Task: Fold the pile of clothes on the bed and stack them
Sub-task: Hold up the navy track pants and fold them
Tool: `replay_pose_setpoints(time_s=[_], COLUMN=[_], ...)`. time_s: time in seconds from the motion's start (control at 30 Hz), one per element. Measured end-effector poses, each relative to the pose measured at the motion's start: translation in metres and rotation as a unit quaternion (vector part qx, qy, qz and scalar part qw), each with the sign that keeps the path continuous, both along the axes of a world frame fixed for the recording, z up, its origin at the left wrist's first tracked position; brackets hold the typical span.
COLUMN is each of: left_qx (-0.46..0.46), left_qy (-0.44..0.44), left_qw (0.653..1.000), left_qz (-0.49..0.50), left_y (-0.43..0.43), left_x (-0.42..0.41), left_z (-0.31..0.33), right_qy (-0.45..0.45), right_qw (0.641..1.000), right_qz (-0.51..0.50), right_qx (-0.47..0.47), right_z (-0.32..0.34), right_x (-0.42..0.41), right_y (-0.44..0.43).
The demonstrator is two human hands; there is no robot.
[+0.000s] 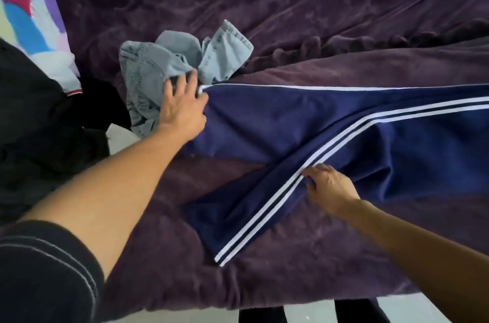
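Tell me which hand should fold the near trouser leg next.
Likely right. The right hand pinches that leg of the navy track pants at its stripes; the left hand rests flat on their far corner.

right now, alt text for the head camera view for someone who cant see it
Navy track pants with white stripes lie spread on a purple blanket; the left hand presses flat on one end and the right hand pinches a striped leg. Crumpled light blue jeans lie just beyond the left hand.
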State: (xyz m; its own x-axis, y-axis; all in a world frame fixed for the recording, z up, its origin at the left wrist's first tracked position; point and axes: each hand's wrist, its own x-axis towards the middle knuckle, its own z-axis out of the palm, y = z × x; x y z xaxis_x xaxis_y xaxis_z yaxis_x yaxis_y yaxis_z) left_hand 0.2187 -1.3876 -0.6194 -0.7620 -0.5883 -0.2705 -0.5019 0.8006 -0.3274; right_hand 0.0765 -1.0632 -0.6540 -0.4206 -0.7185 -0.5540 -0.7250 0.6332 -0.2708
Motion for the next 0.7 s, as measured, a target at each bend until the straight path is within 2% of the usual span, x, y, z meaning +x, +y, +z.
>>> replay_pose_setpoints(time_s=[0.1,0.17,0.23,0.3,0.37,0.4,0.5,0.57,0.63,0.7], left_qx=[0.040,0.049,0.047,0.093,0.176,0.219,0.316,0.341,0.332,0.314], left_qy=[0.127,0.181,0.220,0.231,0.193,0.156,-0.020,-0.092,-0.085,-0.023], left_qw=[0.988,0.975,0.973,0.964,0.948,0.947,0.948,0.934,0.936,0.941], left_qz=[0.082,0.118,0.049,-0.096,-0.183,-0.178,-0.033,0.045,0.074,0.122], left_y=[-0.013,-0.008,0.009,0.045,0.089,0.108,0.154,0.176,0.187,0.178], left_x=[-0.005,-0.002,0.010,0.033,0.066,0.082,0.117,0.129,0.131,0.123], left_z=[0.006,0.011,0.013,0.007,-0.005,-0.011,-0.027,-0.034,-0.036,-0.031], right_qy=[0.041,0.069,0.089,0.090,0.081,0.073,0.019,-0.010,-0.017,-0.020], right_qw=[0.999,0.997,0.992,0.983,0.973,0.974,0.993,0.987,0.981,0.979], right_qz=[0.004,0.030,0.080,0.147,0.195,0.196,0.106,0.037,-0.019,-0.050], right_qx=[0.013,0.029,0.045,0.069,0.088,0.082,-0.047,-0.154,-0.194,-0.195], right_z=[0.000,0.001,0.004,0.004,0.000,-0.002,-0.002,0.006,0.015,0.025], right_x=[0.003,0.008,0.015,0.025,0.033,0.035,0.032,0.024,0.015,0.006], right_y=[-0.016,-0.023,-0.030,-0.033,-0.032,-0.032,-0.038,-0.051,-0.066,-0.083])
